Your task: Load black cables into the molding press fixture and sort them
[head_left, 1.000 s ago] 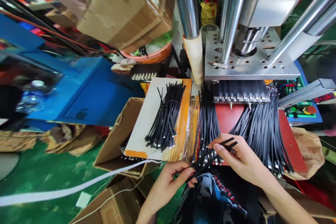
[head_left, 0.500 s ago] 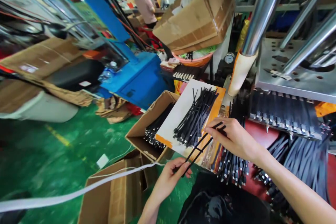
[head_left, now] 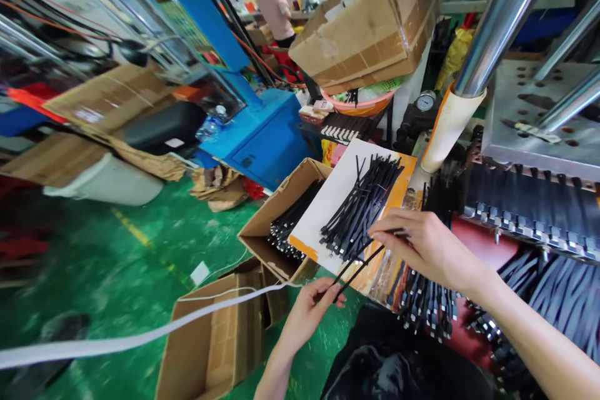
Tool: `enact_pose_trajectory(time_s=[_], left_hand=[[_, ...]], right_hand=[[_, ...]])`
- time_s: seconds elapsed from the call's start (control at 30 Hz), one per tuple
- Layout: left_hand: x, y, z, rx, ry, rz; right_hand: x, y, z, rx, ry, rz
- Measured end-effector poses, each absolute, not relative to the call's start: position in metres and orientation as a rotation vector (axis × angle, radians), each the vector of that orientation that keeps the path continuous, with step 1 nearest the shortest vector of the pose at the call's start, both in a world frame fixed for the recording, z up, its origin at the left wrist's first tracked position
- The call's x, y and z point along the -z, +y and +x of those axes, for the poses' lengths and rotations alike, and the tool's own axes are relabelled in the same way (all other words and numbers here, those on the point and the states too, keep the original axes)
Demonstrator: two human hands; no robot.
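Note:
Two thin black cables (head_left: 359,270) stretch side by side between my hands. Their lower ends are pinched in my left hand (head_left: 319,299), fingers closed. My right hand (head_left: 415,240) grips the upper ends between thumb and fingers, partly hiding them. Just beyond lies a pile of short black cables (head_left: 368,200) with metal plug ends, on a white board (head_left: 312,215) with orange edges. Below my right hand hangs a bunch of black cables (head_left: 429,303) with silvery plugs.
A cardboard box (head_left: 255,234) holding more cables stands left of the board, above another open box (head_left: 201,347). At right, a press with steel columns (head_left: 509,22) has cables in its metal fixture (head_left: 529,200). A white strap (head_left: 140,339) crosses lower left. A person (head_left: 274,9) stands far back.
The view has swung left, so the surroundings sit farther right in the picture. Both hands still hold the cables, which now slant slightly differently near my right fingers.

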State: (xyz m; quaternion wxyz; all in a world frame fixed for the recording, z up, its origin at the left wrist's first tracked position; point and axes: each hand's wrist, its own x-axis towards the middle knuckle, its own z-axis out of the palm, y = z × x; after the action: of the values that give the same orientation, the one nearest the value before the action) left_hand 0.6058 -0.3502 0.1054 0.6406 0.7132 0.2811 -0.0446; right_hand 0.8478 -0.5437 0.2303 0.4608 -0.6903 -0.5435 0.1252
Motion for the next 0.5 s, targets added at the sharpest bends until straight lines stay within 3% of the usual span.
enact_pose_trajectory(time_s=[0.13,0.3,0.43,0.5], left_hand=[[-0.115,-0.358,0.614,-0.048,0.679,1.589],[-0.130,-0.374,0.651,-0.221,0.741,1.672],[-0.133,-0.379,0.671,-0.250,0.762,1.703],[-0.136,-0.378,0.668,-0.253,0.741,1.722]], right_hand=[[-0.216,-0.521,0.908,-0.245,-1.243,-1.792],[-0.197,-0.506,0.944,-0.319,-0.845,-2.310],[-0.191,-0.585,0.903,-0.472,-1.087,-2.304],[-0.193,-0.644,0.886,-0.375,-1.009,-2.416]])
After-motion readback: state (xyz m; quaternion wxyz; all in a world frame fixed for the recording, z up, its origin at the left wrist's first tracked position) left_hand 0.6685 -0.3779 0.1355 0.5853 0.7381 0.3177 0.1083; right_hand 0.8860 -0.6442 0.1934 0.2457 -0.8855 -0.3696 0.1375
